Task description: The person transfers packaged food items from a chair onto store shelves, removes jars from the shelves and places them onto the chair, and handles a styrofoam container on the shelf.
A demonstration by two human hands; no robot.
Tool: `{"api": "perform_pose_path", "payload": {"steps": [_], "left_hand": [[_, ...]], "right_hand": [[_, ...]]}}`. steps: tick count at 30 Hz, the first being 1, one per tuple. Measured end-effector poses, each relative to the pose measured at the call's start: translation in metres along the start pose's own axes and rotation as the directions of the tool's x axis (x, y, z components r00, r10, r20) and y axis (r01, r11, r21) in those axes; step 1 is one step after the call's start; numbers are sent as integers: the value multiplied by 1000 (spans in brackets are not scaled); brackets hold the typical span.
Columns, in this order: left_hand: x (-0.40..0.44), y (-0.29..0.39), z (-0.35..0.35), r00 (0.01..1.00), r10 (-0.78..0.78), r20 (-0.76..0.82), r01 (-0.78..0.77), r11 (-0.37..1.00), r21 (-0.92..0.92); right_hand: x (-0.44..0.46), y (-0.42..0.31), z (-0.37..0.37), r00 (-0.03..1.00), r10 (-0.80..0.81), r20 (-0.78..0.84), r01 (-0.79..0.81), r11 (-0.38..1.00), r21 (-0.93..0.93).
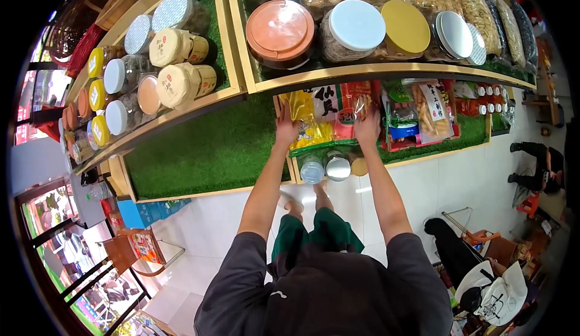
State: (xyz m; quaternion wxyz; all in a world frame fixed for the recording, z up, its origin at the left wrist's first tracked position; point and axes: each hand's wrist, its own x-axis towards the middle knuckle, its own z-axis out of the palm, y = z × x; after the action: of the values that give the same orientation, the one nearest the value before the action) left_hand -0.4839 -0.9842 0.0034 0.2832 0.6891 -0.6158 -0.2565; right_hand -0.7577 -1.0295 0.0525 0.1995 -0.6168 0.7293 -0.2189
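Observation:
Packaged food bags lie on the lower shelf between my two hands. My left hand [287, 127] is at the left edge of a yellow packet [302, 105], its thumb side against the packet. On the other side, my right hand [367, 127] grips the right edge of a red packet [346, 120] printed with "520", fingers partly over its front. Dark writing on a pale patch shows between the yellow and red areas. I cannot tell whether these are separate bags or one stack. Just below the packets stand several lidded jars [338, 168].
Above, a wooden-edged shelf [386, 73] overhangs, holding large lidded jars [356, 26] and bagged snacks. Green turf lining [205, 145] covers the lower shelf at left. Snack packs [432, 112] sit in a red box at right. A person [538, 167] and a white hat [501, 294] appear rightward.

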Motion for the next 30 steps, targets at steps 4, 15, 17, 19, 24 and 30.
{"api": "perform_pose_path", "payload": {"steps": [4, 15, 17, 19, 24, 30], "left_hand": [[-1, 18, -1, 996, -79, 47, 73, 991, 115], [14, 11, 43, 978, -147, 145, 137, 988, 74], [18, 2, 37, 966, -223, 133, 216, 974, 61], [22, 15, 7, 901, -370, 225, 375, 927, 21], [-13, 11, -13, 948, -193, 254, 258, 932, -255], [-141, -15, -67, 958, -267, -108, 228, 932, -283]], "right_hand": [[-17, 34, -32, 941, -218, 260, 289, 916, -279], [0, 91, -46, 916, -245, 318, 395, 687, -610], [3, 83, -40, 920, -237, 313, 384, 710, -591], [-1, 79, -39, 918, -249, 309, 390, 710, -586], [-6, 74, -30, 923, -309, 231, 386, 749, -539], [-44, 41, -50, 907, -191, 376, 176, 982, 73]]}}
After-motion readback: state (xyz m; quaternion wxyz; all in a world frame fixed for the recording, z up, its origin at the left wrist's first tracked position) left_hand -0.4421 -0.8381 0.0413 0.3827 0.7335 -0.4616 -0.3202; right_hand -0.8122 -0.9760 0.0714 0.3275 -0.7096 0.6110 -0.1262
